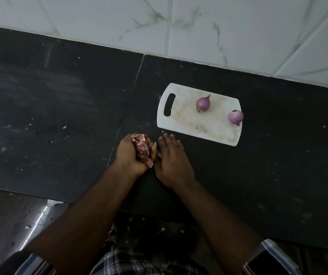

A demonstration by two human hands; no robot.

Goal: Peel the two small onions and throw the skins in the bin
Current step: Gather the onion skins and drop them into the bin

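Observation:
Two small purple onions lie on a white cutting board (181, 118): one onion (203, 104) near the board's middle, the other onion (235, 117) at its right edge. Both look smooth and glossy. My left hand (128, 154) is cupped palm up just left of the board's near corner and holds a bunch of reddish onion skins (142, 148). My right hand (172, 162) lies flat on the black counter beside it, fingers straight, its edge against the left hand. No bin shows in this view.
The black stone counter (60, 108) carries small skin flecks, such as one fleck (64, 127) at the left. A white marbled tile wall (218, 26) runs behind. The counter's front edge crosses at the lower left, with dark floor and scattered scraps (28, 227) below.

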